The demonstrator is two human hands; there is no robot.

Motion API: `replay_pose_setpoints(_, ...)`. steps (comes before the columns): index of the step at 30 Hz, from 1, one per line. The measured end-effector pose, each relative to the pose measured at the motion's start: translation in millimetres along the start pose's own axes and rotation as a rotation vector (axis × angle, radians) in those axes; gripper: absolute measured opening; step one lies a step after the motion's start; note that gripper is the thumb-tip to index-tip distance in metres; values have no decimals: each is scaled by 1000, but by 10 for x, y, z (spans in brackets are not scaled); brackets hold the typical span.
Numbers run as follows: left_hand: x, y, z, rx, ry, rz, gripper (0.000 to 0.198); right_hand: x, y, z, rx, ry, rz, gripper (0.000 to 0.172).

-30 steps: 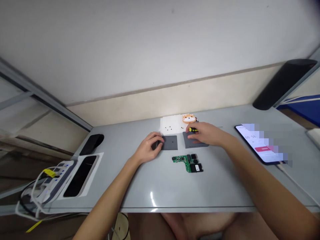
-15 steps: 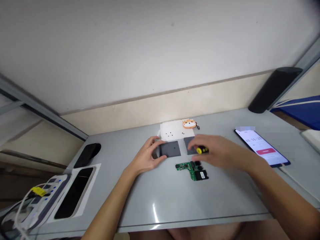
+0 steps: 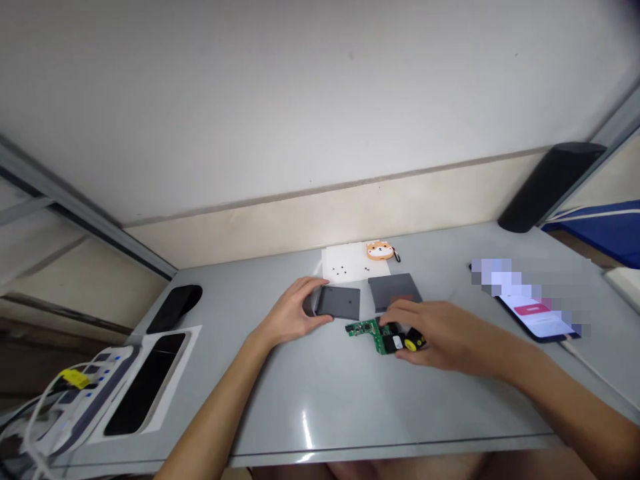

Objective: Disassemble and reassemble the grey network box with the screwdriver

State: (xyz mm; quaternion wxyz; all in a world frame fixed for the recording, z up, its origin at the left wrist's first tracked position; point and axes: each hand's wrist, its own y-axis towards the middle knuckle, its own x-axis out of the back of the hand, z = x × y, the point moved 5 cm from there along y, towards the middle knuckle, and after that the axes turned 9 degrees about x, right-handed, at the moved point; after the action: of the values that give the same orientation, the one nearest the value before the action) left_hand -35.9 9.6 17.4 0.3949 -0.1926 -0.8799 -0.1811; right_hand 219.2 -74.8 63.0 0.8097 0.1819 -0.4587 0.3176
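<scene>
A yellow-and-black tool (image 3: pixel 413 341) is clasped in the right hand (image 3: pixel 436 331), and the green circuit board (image 3: pixel 374 333) is spanned by thumb and fingers at its right end. Beyond, the grey plate (image 3: pixel 343 302) is pinched by the left hand (image 3: pixel 290 315).

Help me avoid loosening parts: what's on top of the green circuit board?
A white-labelled black block and smaller dark parts sit on the green circuit board. The right hand, holding a yellow-black handle, partly covers the board's right end; its underside is hidden.
</scene>
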Motion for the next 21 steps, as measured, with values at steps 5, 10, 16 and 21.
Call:
replay_pose_setpoints(5, 10, -2, 37, 66, -8, -10, 65, 270, 394, -89, 64, -95, -217, 25)
replay_pose_setpoints(10, 11, -30, 49, 142, -52, 15, 76, 94, 529, -290, 51, -242, -204, 24)
replay_pose_setpoints(16, -24, -40, -15, 134, -22, 34, 78, -93, 480, -344, 123, -320, -195, 25)
replay_pose_setpoints(21, -61, -48, -49, 55, 20, 21, 77, -134, 504, -305, 171, -340, -193, 23)
